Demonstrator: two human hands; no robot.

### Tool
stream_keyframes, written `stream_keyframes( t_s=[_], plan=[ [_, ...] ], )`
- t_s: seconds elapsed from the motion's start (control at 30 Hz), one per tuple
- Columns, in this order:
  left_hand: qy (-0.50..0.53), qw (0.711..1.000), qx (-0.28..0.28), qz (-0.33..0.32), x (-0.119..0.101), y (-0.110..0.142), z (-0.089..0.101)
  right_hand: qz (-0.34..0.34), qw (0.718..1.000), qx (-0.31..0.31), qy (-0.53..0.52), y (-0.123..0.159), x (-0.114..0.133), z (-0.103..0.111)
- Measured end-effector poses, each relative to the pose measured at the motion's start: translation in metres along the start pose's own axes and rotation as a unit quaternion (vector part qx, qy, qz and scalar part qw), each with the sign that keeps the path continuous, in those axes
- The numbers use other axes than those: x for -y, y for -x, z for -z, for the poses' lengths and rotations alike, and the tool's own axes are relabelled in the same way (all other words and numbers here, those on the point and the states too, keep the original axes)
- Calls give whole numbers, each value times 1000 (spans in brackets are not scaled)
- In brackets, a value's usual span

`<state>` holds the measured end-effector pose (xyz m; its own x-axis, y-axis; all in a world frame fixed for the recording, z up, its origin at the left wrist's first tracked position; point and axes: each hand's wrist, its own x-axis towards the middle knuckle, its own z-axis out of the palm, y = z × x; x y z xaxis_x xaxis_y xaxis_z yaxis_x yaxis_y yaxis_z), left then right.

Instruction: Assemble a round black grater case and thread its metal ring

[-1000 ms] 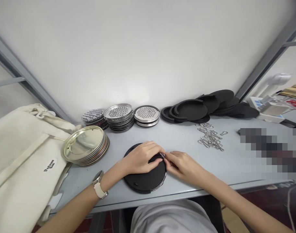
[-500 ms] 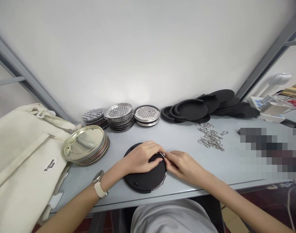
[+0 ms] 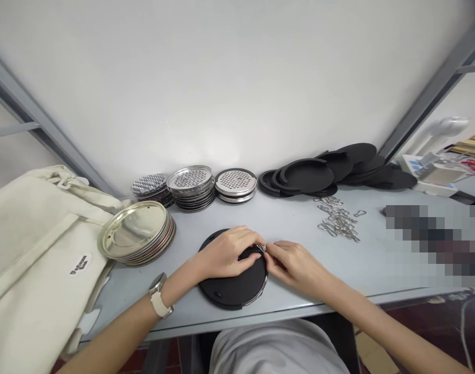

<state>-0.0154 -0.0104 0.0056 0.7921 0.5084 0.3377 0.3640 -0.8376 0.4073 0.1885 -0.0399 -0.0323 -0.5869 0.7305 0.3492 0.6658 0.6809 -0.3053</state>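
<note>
A black round disc (image 3: 237, 288) lies near the table's front edge, with a thin metal rim showing along its right side. Across its top rests my left hand (image 3: 229, 254), fingers bent over toward the right edge and holding the disc down. A small metal clip (image 3: 261, 248) sits at that edge, right by the left fingertips. My right hand (image 3: 289, 262) pinches the clip from the right between thumb and forefinger. Fingers partly hide the clip, so how it joins the disc cannot be seen.
Loose spring clips (image 3: 340, 223) lie in a pile to the right. Black discs (image 3: 307, 176) are heaped behind them. Stacks of perforated metal grater discs (image 3: 192, 179) stand by the wall. Gold-coloured lids (image 3: 136, 231) are stacked left, beside a cream canvas bag (image 3: 46, 249).
Almost nothing differs. Both hands stay on the disc's right edge, with at most a slight shift of the right fingers at the clip.
</note>
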Motion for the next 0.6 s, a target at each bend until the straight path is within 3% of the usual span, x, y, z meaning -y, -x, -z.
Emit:
stream_keyframes(
  t_s=[0.2, 0.6],
  plan=[
    [-9, 1000, 5, -1, 2, 0, 1, 1, 999, -15, -28, 0, 0, 2],
    [3, 1000, 1, 18, 1, 4, -1, -24, 999, 21, -8, -2, 0, 0]
  ],
)
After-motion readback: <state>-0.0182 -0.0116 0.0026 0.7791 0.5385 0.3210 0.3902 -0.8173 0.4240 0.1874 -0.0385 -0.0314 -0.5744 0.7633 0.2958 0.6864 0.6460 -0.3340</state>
